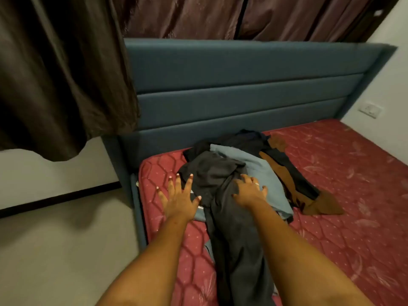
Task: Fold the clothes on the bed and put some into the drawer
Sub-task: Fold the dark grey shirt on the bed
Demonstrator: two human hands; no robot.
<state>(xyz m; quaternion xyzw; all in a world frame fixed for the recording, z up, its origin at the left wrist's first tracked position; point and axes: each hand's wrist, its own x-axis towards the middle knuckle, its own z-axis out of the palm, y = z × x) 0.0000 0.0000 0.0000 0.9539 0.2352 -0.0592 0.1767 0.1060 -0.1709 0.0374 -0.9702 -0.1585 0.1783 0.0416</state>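
Observation:
A heap of clothes lies on the red patterned mattress near its left edge. On top, a long dark grey garment runs from the heap toward me. Under it are a light blue garment, a brown one and a black one stretching right. My left hand is spread with straight fingers over the mattress at the grey garment's left edge. My right hand lies on the grey garment with slightly bent fingers, not visibly gripping it. No drawer is in view.
A blue upholstered headboard stands behind the heap. Dark curtains hang at the left and along the back. Grey floor lies to the left of the bed frame. A white wall with a socket is at the right.

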